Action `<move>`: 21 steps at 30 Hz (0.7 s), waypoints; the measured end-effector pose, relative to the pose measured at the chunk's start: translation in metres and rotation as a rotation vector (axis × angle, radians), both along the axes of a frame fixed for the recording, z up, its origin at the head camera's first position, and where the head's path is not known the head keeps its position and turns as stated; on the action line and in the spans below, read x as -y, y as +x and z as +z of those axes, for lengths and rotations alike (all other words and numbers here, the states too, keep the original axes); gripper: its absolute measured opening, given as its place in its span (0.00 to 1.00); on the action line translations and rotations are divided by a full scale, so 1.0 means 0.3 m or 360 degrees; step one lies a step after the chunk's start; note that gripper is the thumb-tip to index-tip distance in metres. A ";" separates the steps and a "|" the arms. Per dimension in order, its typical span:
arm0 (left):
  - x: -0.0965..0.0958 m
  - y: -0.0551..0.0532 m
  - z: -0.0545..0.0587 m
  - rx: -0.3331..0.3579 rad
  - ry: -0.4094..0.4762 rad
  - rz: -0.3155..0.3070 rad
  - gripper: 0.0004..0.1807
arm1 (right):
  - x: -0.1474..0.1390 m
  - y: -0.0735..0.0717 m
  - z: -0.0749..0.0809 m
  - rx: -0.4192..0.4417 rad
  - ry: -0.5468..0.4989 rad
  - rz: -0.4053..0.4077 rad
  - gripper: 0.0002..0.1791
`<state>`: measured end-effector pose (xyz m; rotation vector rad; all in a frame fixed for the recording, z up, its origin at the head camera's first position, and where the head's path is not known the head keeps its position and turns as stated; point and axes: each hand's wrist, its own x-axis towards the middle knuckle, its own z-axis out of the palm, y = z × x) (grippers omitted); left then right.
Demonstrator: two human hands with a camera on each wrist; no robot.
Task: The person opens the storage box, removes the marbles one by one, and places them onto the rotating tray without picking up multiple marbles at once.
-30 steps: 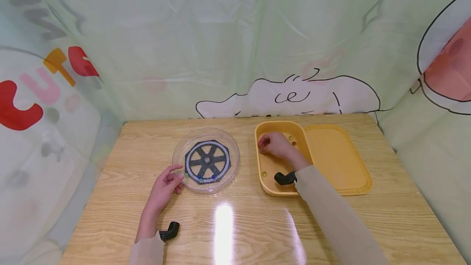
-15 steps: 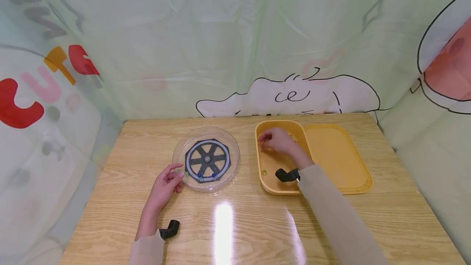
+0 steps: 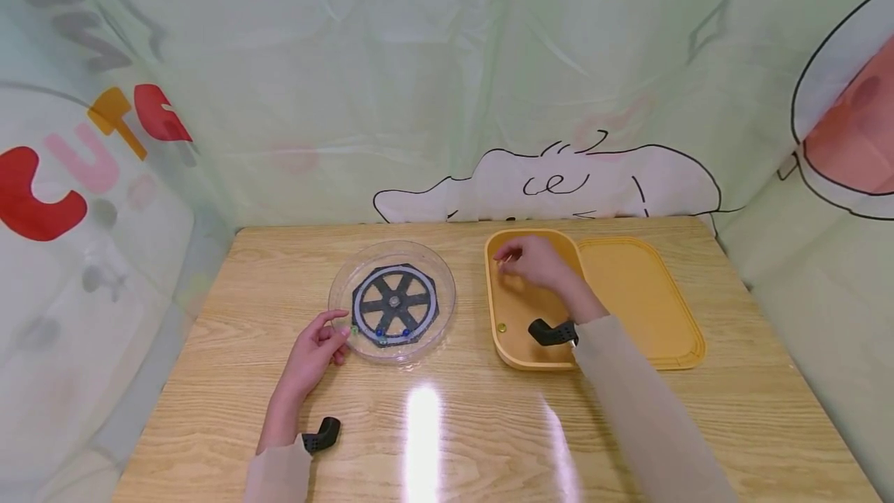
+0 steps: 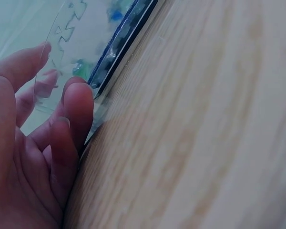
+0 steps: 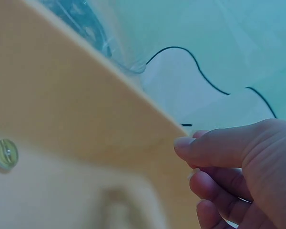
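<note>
A round clear dish point(image 3: 441, 270) stands at the left, with a black spoked wheel point(image 3: 373, 307) showing through it. Blue marbles point(image 3: 407, 332) and a green marble point(image 3: 355, 330) lie near its front edge. My left hand point(image 3: 312, 355) holds the dish's left rim between thumb and fingers. To the right, my right hand point(image 3: 534, 261) is over the far part of a yellow bin point(image 3: 494, 305), its thumb and fingertips drawn together near the left wall. I cannot tell whether a marble is between them. A yellow-green marble point(image 5: 6, 154) rests on the bin floor.
A flat yellow lid point(image 3: 639, 301) lies against the bin's right side. Black cameras point(image 3: 323, 435) are strapped at both wrists. Behind the wooden table point(image 3: 293, 254) hangs a printed curtain point(image 3: 447, 84).
My right hand has risen slightly from the bin's left wall and shifted right, covering the marbles seen at the far side. My left hand stays at the dish.
</note>
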<state>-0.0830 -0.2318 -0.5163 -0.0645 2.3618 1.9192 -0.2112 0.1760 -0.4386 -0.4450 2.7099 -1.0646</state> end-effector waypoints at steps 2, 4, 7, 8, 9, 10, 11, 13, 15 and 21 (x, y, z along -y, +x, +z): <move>-0.001 0.000 0.002 0.0008 -0.0005 0.0003 0.19 | -0.002 0.006 0.012 -0.0030 0.0001 0.0001 0.07; -0.001 0.000 0.002 0.0024 -0.0007 0.0006 0.19 | -0.002 0.014 0.026 -0.0059 -0.0005 0.0004 0.07; 0.000 -0.001 0.002 0.0055 0.0002 0.0006 0.19 | 0.000 0.030 0.048 -0.0095 -0.0022 0.0003 0.08; 0.000 -0.002 0.002 0.0063 0.0005 0.0003 0.20 | 0.002 0.036 0.054 -0.0102 -0.0025 -0.0001 0.08; -0.001 -0.003 0.004 0.0071 0.0008 0.0002 0.20 | 0.003 0.041 0.060 -0.0110 -0.0029 -0.0002 0.08; -0.001 -0.004 0.006 0.0077 0.0012 0.0000 0.20 | 0.005 0.046 0.065 -0.0116 -0.0033 -0.0007 0.08; -0.003 -0.005 0.010 0.0081 0.0010 -0.0003 0.20 | 0.006 0.051 0.069 -0.0122 -0.0031 -0.0014 0.09; -0.008 -0.001 0.029 0.0082 0.0006 -0.0015 0.21 | 0.011 0.061 0.079 -0.0135 -0.0040 -0.0020 0.09; -0.014 0.005 0.053 0.0084 -0.0001 -0.0023 0.21 | 0.019 0.073 0.091 -0.0147 -0.0063 -0.0029 0.08; -0.028 0.029 0.108 0.0071 -0.0003 -0.0041 0.21 | 0.054 0.104 0.116 -0.0165 -0.0177 -0.0038 0.07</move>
